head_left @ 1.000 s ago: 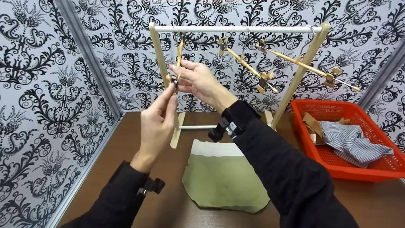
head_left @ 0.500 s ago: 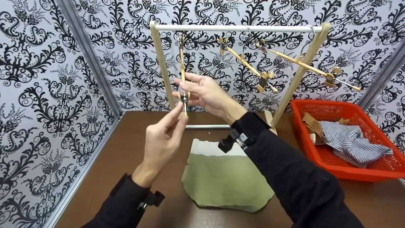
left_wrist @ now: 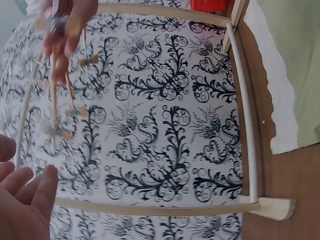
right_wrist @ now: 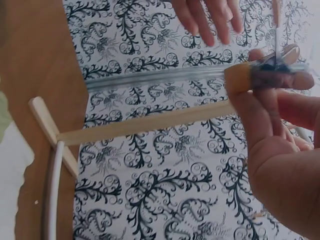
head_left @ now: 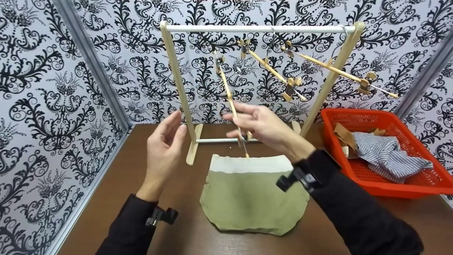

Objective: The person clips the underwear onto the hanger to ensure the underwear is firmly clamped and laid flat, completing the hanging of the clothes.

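My right hand [head_left: 269, 129] grips a wooden clip hanger [head_left: 225, 83] near its lower end, below the white rail [head_left: 304, 29] of a wooden rack. One clip [right_wrist: 238, 78] shows by the fingertips in the right wrist view. The hanger's hook is hard to make out. To the left, my left hand [head_left: 164, 141] is held up with thumb and fingers apart and nothing between them. Flat on the brown table lies an olive-green garment [head_left: 254, 202] with a white band [head_left: 251, 165] along its far edge.
Two more clip hangers, a middle one [head_left: 269, 67] and a right one [head_left: 329, 67], hang from the rail. A red plastic basket [head_left: 389, 191] at the right holds a striped cloth [head_left: 385, 152] and brown pieces. Patterned walls stand behind and left.
The left hand has let go of the hanger and drawn away to the left. The right hand has moved down and right with the hanger, whose angle has changed.
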Available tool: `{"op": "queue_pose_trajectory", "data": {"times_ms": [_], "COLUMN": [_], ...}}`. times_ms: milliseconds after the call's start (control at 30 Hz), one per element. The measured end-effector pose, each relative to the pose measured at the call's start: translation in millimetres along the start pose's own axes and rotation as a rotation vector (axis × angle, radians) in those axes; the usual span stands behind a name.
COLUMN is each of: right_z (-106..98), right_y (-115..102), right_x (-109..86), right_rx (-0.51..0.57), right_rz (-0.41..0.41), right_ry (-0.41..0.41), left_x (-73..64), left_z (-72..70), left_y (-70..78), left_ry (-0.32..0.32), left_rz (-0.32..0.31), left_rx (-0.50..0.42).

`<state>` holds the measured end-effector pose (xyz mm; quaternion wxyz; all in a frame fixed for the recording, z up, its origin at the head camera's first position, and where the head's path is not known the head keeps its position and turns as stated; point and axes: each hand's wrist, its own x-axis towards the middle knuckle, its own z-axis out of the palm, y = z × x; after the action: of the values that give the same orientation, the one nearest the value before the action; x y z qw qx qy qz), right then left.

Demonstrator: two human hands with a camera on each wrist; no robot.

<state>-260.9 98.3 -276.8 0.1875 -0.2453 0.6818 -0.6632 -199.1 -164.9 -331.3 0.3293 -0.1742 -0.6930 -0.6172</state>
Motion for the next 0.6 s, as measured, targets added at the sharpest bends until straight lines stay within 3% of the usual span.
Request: {"op": "queue_pose_trajectory", "data": {"times_ms": [167,300,467,600], "right_z": [-10,-11,-9,-10], "right_y": [28,54,85,99], "right_x": [-23.9,-40.7,-51.8,-58.5], "right_rx": [-0.045,-0.011,0.058,0.041], "right_rz": [-0.015,-0.011,-0.026,-0.071], "right_ry": [-0.009,-0.01,-0.008,-0.003], "left_x": [-3.3,-6.8,-10.1,-10.9], "left_z": [9.6,22.3,38.5,49.7], "left_y": [-19.1,-31.2,-43.4,-46.9], "left_ry": [-0.016,0.003,0.041,0.061], "left_rz": [-0.063,-0.1,-0.138,-0.174], "left_rx": [-0.055,-0.091,-0.169,-0.262]}}
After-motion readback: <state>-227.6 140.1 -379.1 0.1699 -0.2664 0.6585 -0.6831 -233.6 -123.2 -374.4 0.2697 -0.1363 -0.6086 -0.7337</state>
